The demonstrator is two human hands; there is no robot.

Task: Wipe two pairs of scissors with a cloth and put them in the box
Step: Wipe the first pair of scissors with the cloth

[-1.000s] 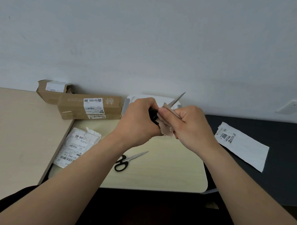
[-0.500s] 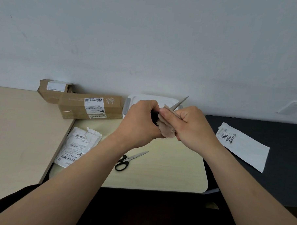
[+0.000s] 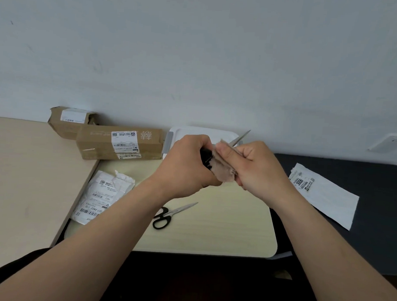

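The left hand (image 3: 187,165) is closed around the black handles of a pair of scissors with silver metal blades (image 3: 240,138), and it holds them above the pale yellow rounded board (image 3: 223,231). The right hand (image 3: 258,169) grips a small pinkish-beige cloth (image 3: 224,172) and presses it around the blades, so the cloth sits between the two hands and touches both. Only the thin tip of the blades comes out above the right hand, pointing up and to the right, toward the grey wall. The white plastic box (image 3: 184,132) stands behind the hands, against the wall, and the hands hide most of it. The second pair of scissors with black handles (image 3: 167,216) lies flat on the board, below the left forearm, with its blades closed and pointing to the upper right; no hand touches it. At the left of the box lie two brown cardboard boxes (image 3: 118,143). A crumpled white mailing bag (image 3: 100,198) rests at the left edge of the board, and a flat white bag with a label (image 3: 323,194) lies on the dark table (image 3: 371,237) at the right.
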